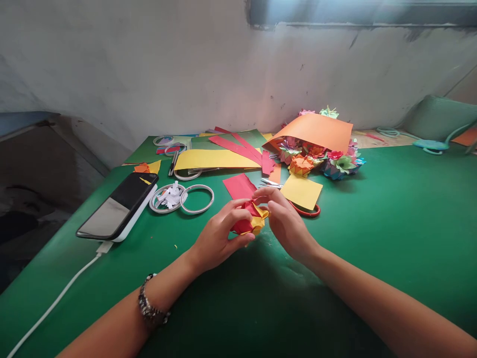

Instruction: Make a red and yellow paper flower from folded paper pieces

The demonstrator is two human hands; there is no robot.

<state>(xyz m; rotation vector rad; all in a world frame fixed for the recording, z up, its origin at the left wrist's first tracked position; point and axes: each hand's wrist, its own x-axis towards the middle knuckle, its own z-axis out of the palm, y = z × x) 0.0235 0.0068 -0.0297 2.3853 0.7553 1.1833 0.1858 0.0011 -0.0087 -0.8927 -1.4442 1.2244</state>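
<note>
A small folded red and yellow paper flower (pixel 258 222) is held above the green tabletop, in the middle of the head view. My left hand (pixel 219 226) is closed around its left side, thumb below and fingers on top. At its upper edge, the fingertips of my right hand (pixel 285 219) pinch a red petal; part of the flower is hidden behind the fingers. Just beyond the hands lie a red paper piece (pixel 238 186) and a yellow paper square (pixel 302 191). The square partly covers scissors with red handles (pixel 312 213).
On the left, a phone (pixel 119 206) rests on a white block with a cable (pixel 55 303). Two tape rings (pixel 197 200) are beside it, one holding paper scraps (pixel 171 196). Behind lie paper strips (pixel 219 159), finished paper flowers (pixel 343 164) and an orange sheet (pixel 316 130).
</note>
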